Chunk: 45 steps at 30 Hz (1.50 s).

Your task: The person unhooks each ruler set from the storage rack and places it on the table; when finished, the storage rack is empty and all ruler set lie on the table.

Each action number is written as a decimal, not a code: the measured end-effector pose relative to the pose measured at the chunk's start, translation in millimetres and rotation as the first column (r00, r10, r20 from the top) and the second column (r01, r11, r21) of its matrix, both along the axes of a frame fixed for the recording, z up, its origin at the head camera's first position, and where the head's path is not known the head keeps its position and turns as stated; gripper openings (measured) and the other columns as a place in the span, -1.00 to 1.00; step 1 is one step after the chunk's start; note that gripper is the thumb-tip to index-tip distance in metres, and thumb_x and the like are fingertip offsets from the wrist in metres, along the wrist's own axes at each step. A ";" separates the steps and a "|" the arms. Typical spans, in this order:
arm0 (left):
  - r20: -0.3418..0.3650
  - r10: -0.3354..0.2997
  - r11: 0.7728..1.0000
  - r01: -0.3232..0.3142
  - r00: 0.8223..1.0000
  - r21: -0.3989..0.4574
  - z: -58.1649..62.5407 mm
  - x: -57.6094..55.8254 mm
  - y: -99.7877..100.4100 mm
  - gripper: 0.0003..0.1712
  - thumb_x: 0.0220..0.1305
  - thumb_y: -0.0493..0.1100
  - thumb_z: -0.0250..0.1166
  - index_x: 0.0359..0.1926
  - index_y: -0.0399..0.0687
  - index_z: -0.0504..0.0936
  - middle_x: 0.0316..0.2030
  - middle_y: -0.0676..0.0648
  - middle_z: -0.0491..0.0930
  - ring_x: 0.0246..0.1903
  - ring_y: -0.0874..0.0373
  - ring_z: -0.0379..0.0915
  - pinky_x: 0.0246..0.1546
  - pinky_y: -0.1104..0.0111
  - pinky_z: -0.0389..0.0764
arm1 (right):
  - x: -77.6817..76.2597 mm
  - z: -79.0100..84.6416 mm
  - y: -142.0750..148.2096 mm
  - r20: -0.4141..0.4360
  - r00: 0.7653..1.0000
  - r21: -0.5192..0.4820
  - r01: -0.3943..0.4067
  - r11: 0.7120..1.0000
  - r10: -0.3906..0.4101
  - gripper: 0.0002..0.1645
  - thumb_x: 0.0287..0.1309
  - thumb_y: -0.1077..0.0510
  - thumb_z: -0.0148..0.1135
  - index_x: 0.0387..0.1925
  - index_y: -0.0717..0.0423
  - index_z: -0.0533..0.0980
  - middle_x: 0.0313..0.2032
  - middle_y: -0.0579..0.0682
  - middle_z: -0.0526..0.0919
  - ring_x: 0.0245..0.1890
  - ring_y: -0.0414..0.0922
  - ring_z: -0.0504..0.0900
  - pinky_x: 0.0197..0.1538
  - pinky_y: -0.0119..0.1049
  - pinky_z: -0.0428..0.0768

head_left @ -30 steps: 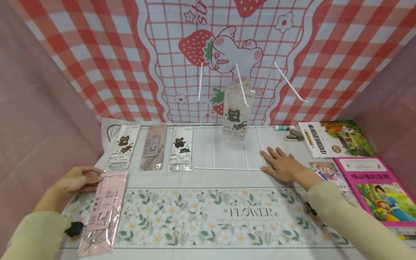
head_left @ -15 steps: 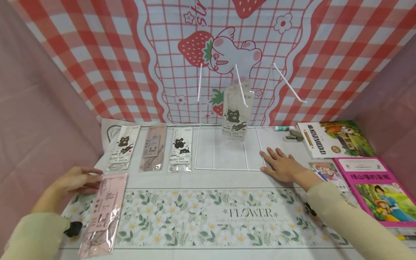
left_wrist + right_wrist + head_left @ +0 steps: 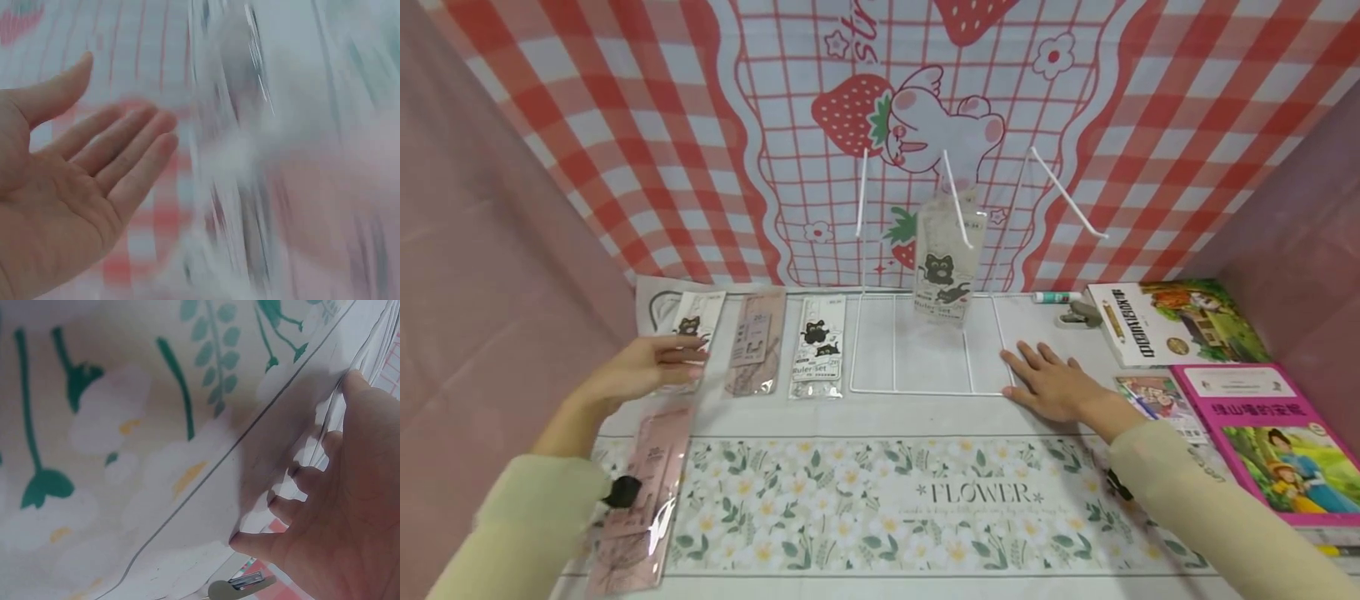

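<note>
My left hand (image 3: 643, 367) is over the leftmost ruler set pack (image 3: 696, 308), covering its lower part. In the left wrist view the fingers (image 3: 119, 150) are extended and hold nothing. A pink ruler pack (image 3: 647, 492) lies below that wrist, partly hidden by the sleeve and wristband. My right hand (image 3: 1052, 383) rests spread on the table, fingertips at the front right corner of a white wire rack (image 3: 925, 391). From the rack's middle hook hangs a cat-print ruler set (image 3: 943, 267); the two outer hooks carry nothing.
Between the left hand and the rack lie another pink ruler pack (image 3: 756, 342) and a white ruler set (image 3: 817, 342). Rightward are a glue stick (image 3: 1057, 297), a stapler (image 3: 1078, 315) and books, including a pink-covered one (image 3: 1270, 442). A checked cloth (image 3: 662, 150) hangs behind.
My left hand has left the top of the near pink ruler pack and moved up and right over the leftmost ruler set. The pink pack stays put; the right hand has not moved.
</note>
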<state>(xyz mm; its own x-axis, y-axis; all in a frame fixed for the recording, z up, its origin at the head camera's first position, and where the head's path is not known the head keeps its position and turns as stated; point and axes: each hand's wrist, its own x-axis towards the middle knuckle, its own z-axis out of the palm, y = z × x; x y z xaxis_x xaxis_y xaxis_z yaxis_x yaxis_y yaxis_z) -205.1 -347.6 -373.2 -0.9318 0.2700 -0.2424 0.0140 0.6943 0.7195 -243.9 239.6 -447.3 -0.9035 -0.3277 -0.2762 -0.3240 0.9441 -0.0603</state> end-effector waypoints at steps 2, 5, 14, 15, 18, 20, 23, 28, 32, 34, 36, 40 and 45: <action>-0.054 -0.044 0.998 0.046 0.998 0.039 2.3 -13.0 31.6 -0.27 0.32 -0.08 0.25 0.42 -0.21 0.22 0.28 -0.34 0.42 0.26 -0.26 0.39 0.16 0.11 0.65 | 0.4 0.1 1.0 0.000 1.000 -0.003 0.002 1.000 -0.002 -0.10 0.33 -0.45 -0.26 0.52 -0.14 -0.10 0.53 0.20 -0.09 0.50 0.34 -0.10 0.37 0.55 0.02; -0.129 -0.117 0.986 0.130 0.985 0.100 -0.2 -31.6 78.0 -0.32 0.28 -0.18 0.29 0.37 -0.24 0.29 0.25 -0.34 0.46 0.24 -0.25 0.43 0.22 0.06 0.59 | 1.6 -2.0 0.7 0.003 1.000 -0.012 0.002 1.000 -0.002 -0.10 0.33 -0.45 -0.26 0.52 -0.14 -0.09 0.53 0.20 -0.09 0.50 0.34 -0.10 0.37 0.55 0.02; -0.278 -0.207 0.963 0.245 0.938 0.110 8.0 -53.7 193.5 -0.31 0.27 -0.10 0.30 0.37 -0.08 0.31 0.28 -0.18 0.46 0.26 -0.08 0.43 0.37 0.09 0.46 | 4.6 -6.1 -1.7 -0.002 1.000 -0.031 0.000 1.000 0.000 -0.12 0.33 -0.43 -0.23 0.52 -0.16 -0.08 0.53 0.18 -0.08 0.50 0.33 -0.09 0.38 0.54 0.02; -0.305 -0.194 0.965 0.238 0.932 0.112 10.2 -55.3 202.3 -0.33 0.28 -0.11 0.29 0.38 -0.07 0.31 0.29 -0.16 0.46 0.27 -0.07 0.43 0.39 0.10 0.45 | 4.6 -5.7 -1.9 -0.003 1.000 -0.033 -0.002 0.999 0.002 -0.12 0.33 -0.43 -0.23 0.52 -0.16 -0.08 0.53 0.18 -0.08 0.50 0.33 -0.09 0.38 0.54 0.02; -0.371 -0.130 0.971 0.194 0.919 0.141 18.0 -60.6 225.2 -0.38 0.33 -0.14 0.23 0.38 -0.04 0.30 0.31 -0.12 0.44 0.29 -0.01 0.40 0.42 0.17 0.41 | 4.5 -4.1 -2.1 -0.007 1.000 -0.033 -0.006 0.999 0.006 -0.12 0.34 -0.43 -0.24 0.52 -0.16 -0.08 0.53 0.18 -0.08 0.50 0.32 -0.09 0.37 0.54 0.02; -0.409 -0.075 0.968 0.165 0.910 0.190 24.5 -64.8 238.7 -0.38 0.34 -0.17 0.22 0.39 -0.07 0.28 0.30 -0.15 0.44 0.30 -0.02 0.39 0.42 0.18 0.42 | 4.2 -2.7 -1.4 -0.013 1.000 -0.031 -0.006 0.999 0.006 -0.13 0.34 -0.42 -0.23 0.52 -0.15 -0.08 0.53 0.18 -0.08 0.50 0.32 -0.09 0.38 0.54 0.03; -0.453 0.014 0.957 0.119 0.891 0.263 35.3 -72.8 257.2 -0.34 0.32 -0.18 0.23 0.40 -0.07 0.25 0.29 -0.17 0.45 0.29 -0.04 0.40 0.38 0.18 0.47 | 3.4 -0.8 -0.2 -0.024 1.000 -0.030 -0.003 1.000 0.003 -0.14 0.35 -0.41 -0.23 0.52 -0.14 -0.06 0.53 0.19 -0.06 0.50 0.33 -0.08 0.37 0.54 0.03; -0.478 0.111 0.916 0.097 0.871 0.389 50.1 -82.6 279.6 -0.32 0.27 -0.22 0.27 0.38 -0.07 0.27 0.21 -0.19 0.49 0.19 -0.06 0.46 0.27 0.19 0.58 | 2.8 -0.7 1.1 -0.026 1.000 -0.037 -0.002 0.999 0.001 -0.13 0.34 -0.42 -0.22 0.52 -0.16 -0.07 0.53 0.18 -0.06 0.51 0.32 -0.08 0.37 0.54 0.03; -0.477 0.136 0.894 0.100 0.869 0.437 57.3 -83.4 286.2 -0.37 0.24 -0.27 0.28 0.32 -0.11 0.33 0.11 -0.21 0.55 0.09 -0.03 0.52 0.17 0.25 0.66 | 2.9 -0.7 1.6 -0.019 1.000 -0.042 -0.005 0.999 0.004 -0.13 0.34 -0.43 -0.24 0.52 -0.17 -0.08 0.54 0.17 -0.08 0.51 0.32 -0.10 0.37 0.54 0.03; -0.483 0.150 0.893 0.092 0.863 0.441 59.6 -82.8 286.5 -0.42 0.25 -0.28 0.27 0.29 -0.11 0.36 0.08 -0.20 0.57 0.08 -0.01 0.53 0.14 0.29 0.67 | 3.0 0.0 1.7 -0.019 1.000 -0.043 -0.002 0.999 0.001 -0.13 0.34 -0.42 -0.24 0.52 -0.17 -0.08 0.54 0.16 -0.08 0.51 0.31 -0.10 0.38 0.53 0.02; -0.494 0.167 0.887 0.090 0.853 0.454 61.5 -82.3 286.3 -0.48 0.26 -0.30 0.25 0.24 -0.13 0.40 0.04 -0.22 0.58 0.06 -0.01 0.53 0.12 0.33 0.68 | 3.2 0.6 1.2 -0.029 1.000 -0.039 -0.007 0.999 0.006 -0.13 0.35 -0.42 -0.24 0.52 -0.16 -0.07 0.53 0.18 -0.07 0.51 0.32 -0.09 0.38 0.53 0.03; -0.512 0.204 0.863 0.094 0.834 0.496 66.3 -82.4 288.3 -0.61 0.26 -0.34 0.23 0.12 -0.19 0.47 -0.05 -0.23 0.59 -0.04 0.01 0.55 0.01 0.38 0.72 | 3.6 1.3 0.8 -0.040 0.999 -0.034 -0.013 0.999 0.012 -0.13 0.35 -0.42 -0.24 0.52 -0.15 -0.06 0.53 0.18 -0.06 0.50 0.32 -0.07 0.38 0.53 0.04; -0.511 0.229 0.843 0.093 0.828 0.529 70.6 -84.6 294.5 -0.69 0.25 -0.35 0.23 0.03 -0.20 0.51 -0.12 -0.20 0.61 -0.15 0.05 0.55 -0.11 0.40 0.72 | 3.9 -0.4 1.2 -0.037 0.999 -0.041 -0.018 0.999 0.016 -0.13 0.34 -0.42 -0.24 0.52 -0.15 -0.06 0.53 0.18 -0.06 0.50 0.32 -0.07 0.38 0.53 0.04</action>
